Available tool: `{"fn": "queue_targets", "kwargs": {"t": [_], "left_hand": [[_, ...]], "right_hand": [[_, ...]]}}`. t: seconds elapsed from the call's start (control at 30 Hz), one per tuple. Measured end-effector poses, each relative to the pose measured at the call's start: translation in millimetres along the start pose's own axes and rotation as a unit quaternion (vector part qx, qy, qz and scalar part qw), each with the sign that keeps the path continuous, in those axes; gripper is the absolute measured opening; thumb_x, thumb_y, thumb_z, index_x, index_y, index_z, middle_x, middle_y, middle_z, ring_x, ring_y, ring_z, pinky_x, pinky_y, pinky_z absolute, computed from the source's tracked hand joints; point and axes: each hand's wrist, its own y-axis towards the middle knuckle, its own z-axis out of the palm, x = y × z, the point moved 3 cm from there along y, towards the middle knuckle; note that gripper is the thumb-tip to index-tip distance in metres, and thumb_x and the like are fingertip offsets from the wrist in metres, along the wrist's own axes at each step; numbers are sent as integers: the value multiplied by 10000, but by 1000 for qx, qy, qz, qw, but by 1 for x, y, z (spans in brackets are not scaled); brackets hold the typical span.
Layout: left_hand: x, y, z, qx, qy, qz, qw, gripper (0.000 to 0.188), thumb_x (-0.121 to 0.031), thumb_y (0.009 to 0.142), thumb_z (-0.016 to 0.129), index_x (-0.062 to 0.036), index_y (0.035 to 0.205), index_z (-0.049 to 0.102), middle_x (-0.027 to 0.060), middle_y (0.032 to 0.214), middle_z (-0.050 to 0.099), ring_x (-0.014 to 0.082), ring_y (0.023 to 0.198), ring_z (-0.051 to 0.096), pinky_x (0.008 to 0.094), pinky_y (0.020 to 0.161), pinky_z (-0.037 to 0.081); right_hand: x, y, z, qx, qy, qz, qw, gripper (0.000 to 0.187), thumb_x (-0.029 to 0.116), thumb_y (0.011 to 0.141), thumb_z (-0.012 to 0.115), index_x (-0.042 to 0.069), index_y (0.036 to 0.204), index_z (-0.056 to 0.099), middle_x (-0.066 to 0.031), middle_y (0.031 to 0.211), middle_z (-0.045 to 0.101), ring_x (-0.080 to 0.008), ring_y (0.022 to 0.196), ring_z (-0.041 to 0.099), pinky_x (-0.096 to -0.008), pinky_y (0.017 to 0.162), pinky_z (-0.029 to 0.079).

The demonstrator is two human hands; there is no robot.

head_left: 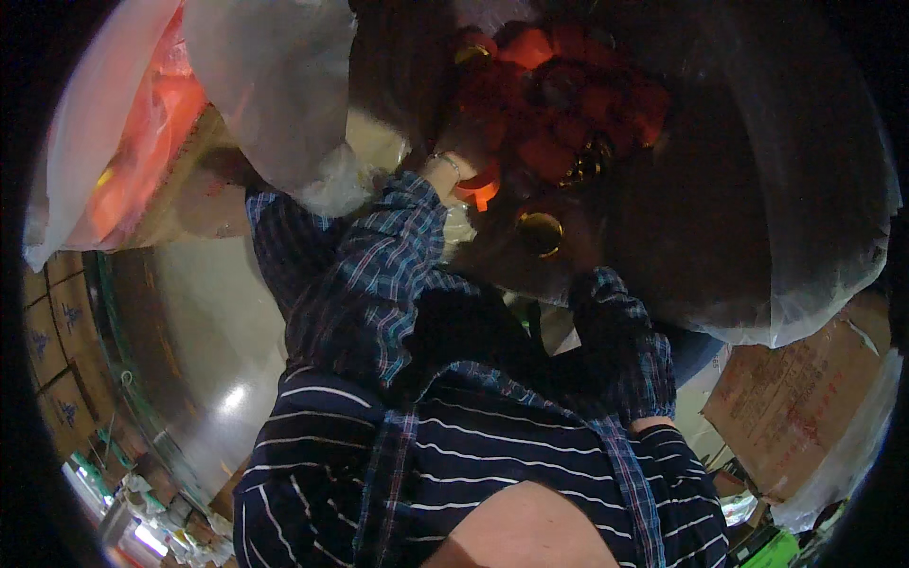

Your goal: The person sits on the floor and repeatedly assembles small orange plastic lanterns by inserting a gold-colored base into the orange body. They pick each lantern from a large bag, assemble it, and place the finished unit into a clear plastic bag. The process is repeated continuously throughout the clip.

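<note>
Where orange, curved piece (485, 186) shows beside left hand (470, 156), can't tell grip; shadowed right hand (586, 250), likewise.

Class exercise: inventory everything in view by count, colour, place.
Red pieces: many, red, upper centre
Orange piece: one, orange, upper centre
Round piece: one, gold, centre
Plastic sheeting: several, cloudy, left and right
Orange material: uncounted, orange, upper left
Cardboard piece: one, brown, lower right
Boxes: several, brown, far left
Clutter: uncounted, mixed, lower left
Bracelet: one, pale, left wrist
Striped shirt: one, dark, lower centre
Sleeves: two, dark plaid, centre
Left hand: one, shadowed, near orange piece
Right hand: one, shadowed, near round piece
</note>
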Motion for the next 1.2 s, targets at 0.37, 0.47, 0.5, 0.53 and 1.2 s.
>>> {"fn": "queue_targets", "kwargs": {"t": [0.37, 0.47, 0.5, 0.53, 1.2], "left_hand": [[26, -15, -3, 128, -37, -128, 983, 482, -301, 912, 480, -73, 1329, 560, 177, 1388, 531, 366, 1249, 532, 457, 1054, 427], [28, -25, -11, 165, -42, -147, 974, 504, -299, 916, 475, -69, 1361, 541, 176, 1414, 515, 366, 1251, 531, 456, 1062, 420], [27, -27, -12, 177, -41, -150, 972, 495, -291, 911, 482, -66, 1347, 552, 177, 1404, 522, 364, 1250, 532, 453, 1060, 422], [28, -30, -12, 191, -42, -154, 968, 486, -284, 907, 489, -63, 1333, 562, 177, 1394, 529, 362, 1248, 533, 451, 1057, 425], [0, -43, -15, 390, -60, 20, 919, 329, -155, 824, 505, -177, 1048, 744, 181, 1107, 693, 338, 1035, 655, 453, 951, 484]], "right_hand": [[-33, 54, 25, -7, 151, -8, 988, 355, 208, 960, 551, 59, 1281, 573, -93, 1204, 632, -215, 1076, 614, -357, 935, 507], [-23, 90, 33, -25, 127, -4, 992, 348, 201, 954, 557, 58, 1270, 580, -91, 1190, 634, -211, 1064, 614, -355, 926, 507], [-19, 103, 37, -33, 117, 0, 993, 346, 199, 952, 559, 57, 1266, 582, -91, 1186, 635, -210, 1060, 614, -354, 923, 507], [-13, 112, 40, -39, 110, 0, 993, 343, 197, 950, 561, 57, 1262, 584, -90, 1181, 636, -209, 1056, 614, -353, 920, 507], [-14, 115, 21, -37, 134, 43, 989, 299, 152, 908, 598, 50, 1188, 626, -79, 1092, 654, -187, 976, 612, -338, 860, 506]]}}
